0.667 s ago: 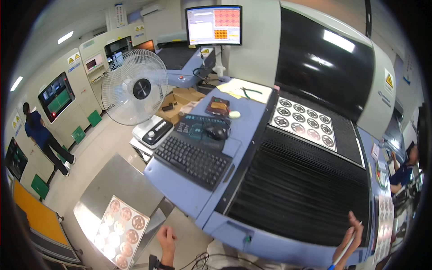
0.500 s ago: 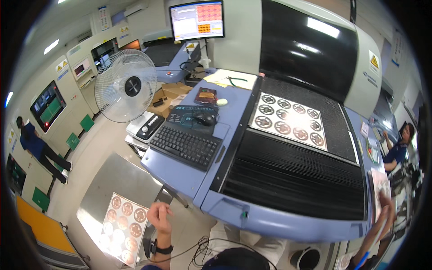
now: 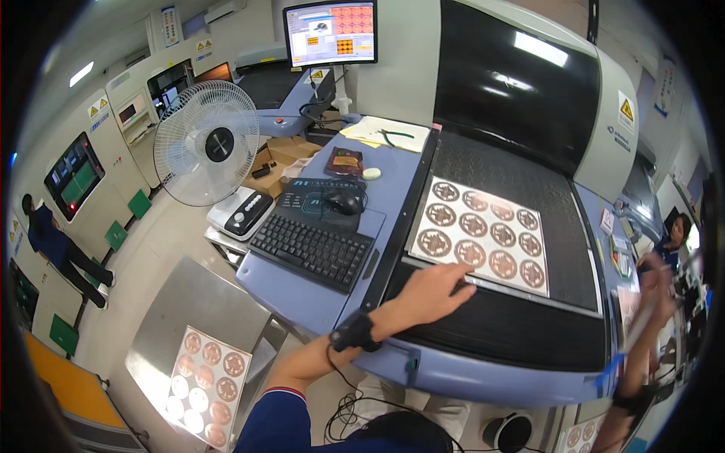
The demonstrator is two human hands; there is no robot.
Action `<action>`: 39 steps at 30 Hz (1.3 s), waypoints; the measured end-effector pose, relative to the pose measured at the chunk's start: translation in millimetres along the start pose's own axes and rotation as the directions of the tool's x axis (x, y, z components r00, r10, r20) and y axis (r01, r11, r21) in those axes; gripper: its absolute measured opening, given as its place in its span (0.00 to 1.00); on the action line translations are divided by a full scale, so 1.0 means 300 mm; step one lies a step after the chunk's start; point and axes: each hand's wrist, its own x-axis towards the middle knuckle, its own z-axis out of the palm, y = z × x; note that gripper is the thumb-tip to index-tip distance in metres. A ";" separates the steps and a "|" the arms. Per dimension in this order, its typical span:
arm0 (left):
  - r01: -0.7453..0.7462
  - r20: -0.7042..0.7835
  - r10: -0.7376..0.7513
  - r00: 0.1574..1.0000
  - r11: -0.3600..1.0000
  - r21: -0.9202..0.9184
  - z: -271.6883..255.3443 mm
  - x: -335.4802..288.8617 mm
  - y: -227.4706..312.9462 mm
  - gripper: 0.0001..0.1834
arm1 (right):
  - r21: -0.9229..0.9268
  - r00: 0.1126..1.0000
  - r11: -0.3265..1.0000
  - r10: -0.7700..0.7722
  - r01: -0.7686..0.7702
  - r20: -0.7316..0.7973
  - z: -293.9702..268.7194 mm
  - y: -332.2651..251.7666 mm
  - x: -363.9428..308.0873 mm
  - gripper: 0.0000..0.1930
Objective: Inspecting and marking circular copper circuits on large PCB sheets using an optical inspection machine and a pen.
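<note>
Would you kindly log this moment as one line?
left hand: at near edge of patterned panel; right hand: blurred, right of black machine bed; panel: on bed; monitor: lit

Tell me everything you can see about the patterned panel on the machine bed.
The rectangular panel looks thin and whitish, with a metallic sheen. Twelve round, cut-out-looking patterns, in three rows of four, range from dark brown to coppery pink. It lies flat on the black bed. The left hand overlaps its near edge; firm contact is unclear. Its exact material cannot be told.
</note>
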 end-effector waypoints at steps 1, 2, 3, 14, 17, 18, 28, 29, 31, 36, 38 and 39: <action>0.019 0.060 -0.025 0.998 0.994 0.104 0.049 0.009 -0.060 0.27 | 0.184 0.999 0.983 0.006 -0.015 0.052 0.129 -0.188 -0.012 0.14; -0.030 0.030 0.025 0.999 0.986 0.163 0.094 0.014 -0.122 0.30 | 0.258 0.994 0.966 -0.003 -0.025 0.107 0.245 -0.254 -0.037 0.13; -0.076 0.007 0.076 0.997 0.971 0.225 0.133 0.020 -0.181 0.32 | 0.313 0.978 0.942 0.054 -0.117 0.203 0.330 -0.326 -0.051 0.13; 0.055 0.131 -0.126 0.983 0.893 0.447 0.104 0.028 -0.236 0.32 | 0.321 0.821 0.903 0.057 -0.285 0.568 0.842 -0.291 -0.251 0.14; 0.145 0.123 -0.233 0.965 0.859 0.492 0.068 0.063 -0.206 0.28 | 0.252 0.792 0.909 0.123 -0.331 0.598 0.824 -0.250 -0.255 0.16; 0.172 0.103 -0.255 0.962 0.850 0.498 0.056 0.068 -0.206 0.28 | 0.245 0.780 0.908 0.126 -0.339 0.613 0.817 -0.250 -0.250 0.17; 0.345 0.028 -0.386 0.922 0.852 0.393 0.026 0.110 -0.259 0.24 | 0.180 0.667 0.886 0.175 -0.428 0.724 0.783 -0.256 -0.236 0.19; 0.308 0.035 -0.353 0.935 0.857 0.412 0.027 0.108 -0.263 0.25 | 0.173 0.678 0.909 0.145 -0.379 0.721 0.784 -0.251 -0.240 0.20; 0.298 0.075 -0.361 0.930 0.857 0.421 0.035 0.108 -0.260 0.25 | 0.167 0.687 0.928 0.118 -0.333 0.717 0.783 -0.249 -0.241 0.20; 0.208 0.169 -0.338 0.926 0.830 0.518 0.064 0.094 -0.260 0.26 | 0.127 0.610 0.921 0.136 -0.368 0.781 0.779 -0.253 -0.226 0.19; 0.162 0.191 -0.310 0.931 0.823 0.545 0.075 0.093 -0.251 0.27 | 0.112 0.631 0.941 0.123 -0.319 0.766 0.779 -0.244 -0.232 0.19; 0.164 0.185 -0.309 0.933 0.821 0.547 0.083 0.090 -0.249 0.27 | 0.094 0.647 0.958 0.109 -0.270 0.755 0.778 -0.237 -0.235 0.19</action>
